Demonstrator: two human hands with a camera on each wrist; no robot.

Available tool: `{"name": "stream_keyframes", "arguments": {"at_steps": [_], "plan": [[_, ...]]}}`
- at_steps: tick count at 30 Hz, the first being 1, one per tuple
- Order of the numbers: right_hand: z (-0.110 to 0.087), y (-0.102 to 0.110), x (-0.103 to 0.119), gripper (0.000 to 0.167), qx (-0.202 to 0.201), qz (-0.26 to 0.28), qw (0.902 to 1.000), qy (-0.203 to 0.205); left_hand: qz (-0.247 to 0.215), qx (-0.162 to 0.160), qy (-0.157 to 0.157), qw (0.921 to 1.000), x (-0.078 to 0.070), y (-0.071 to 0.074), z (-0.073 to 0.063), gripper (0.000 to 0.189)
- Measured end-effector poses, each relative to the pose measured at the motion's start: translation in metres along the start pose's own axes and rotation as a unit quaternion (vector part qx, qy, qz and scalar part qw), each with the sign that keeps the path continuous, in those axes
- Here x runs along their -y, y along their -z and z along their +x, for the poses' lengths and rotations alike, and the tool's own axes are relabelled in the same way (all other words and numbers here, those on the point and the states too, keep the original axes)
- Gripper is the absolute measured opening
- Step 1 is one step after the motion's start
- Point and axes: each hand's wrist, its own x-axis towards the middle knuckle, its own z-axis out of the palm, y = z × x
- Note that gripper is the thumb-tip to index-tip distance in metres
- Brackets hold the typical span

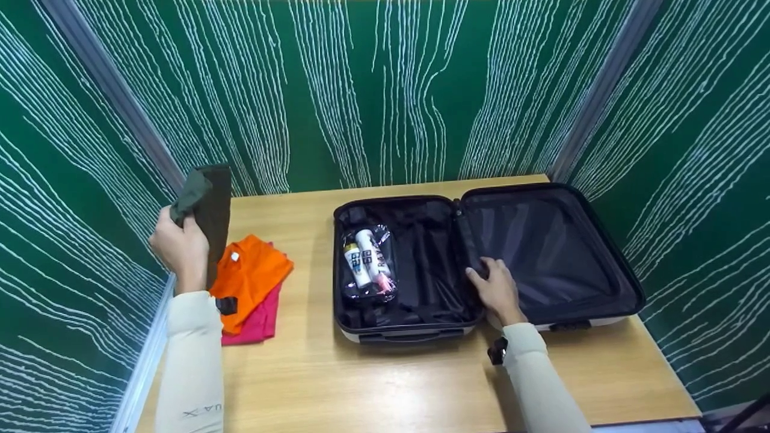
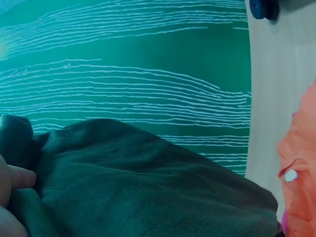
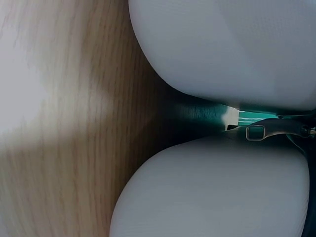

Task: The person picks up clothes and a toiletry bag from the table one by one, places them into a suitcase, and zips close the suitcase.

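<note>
My left hand (image 1: 180,243) grips a dark green piece of folded clothing (image 1: 212,210), raised above the left side of the table. In the left wrist view this cloth (image 2: 138,182) hangs down, with fingertips (image 2: 22,177) pressed into it. An open suitcase (image 1: 415,328) with a black lining lies on the table. My right hand (image 1: 498,291) rests at the hinge between its two halves, fingers loosely extended. A clear toiletry pouch (image 1: 385,240) with white bottles sits in the left half. The right wrist view shows the suitcase's pale outer shells (image 3: 222,192) and no hand.
Below my left hand, an orange garment (image 1: 258,264) lies over a pink one (image 1: 267,319) on the wooden table (image 1: 385,385). Green walls (image 1: 325,90) with white wavy lines stand around the table. A buckled strap (image 3: 276,127) crosses between the suitcase shells.
</note>
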Motion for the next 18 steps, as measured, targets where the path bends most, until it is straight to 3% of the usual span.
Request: {"name": "stream_keyframes", "arguments": {"at_steps": [18], "plan": [[0.001, -0.001, -0.004, 0.061, -0.005, 0.001, 1.0, 0.005, 0.002, 0.031, -0.046, 0.9984, -0.022, -0.004, -0.013, 0.037]]}}
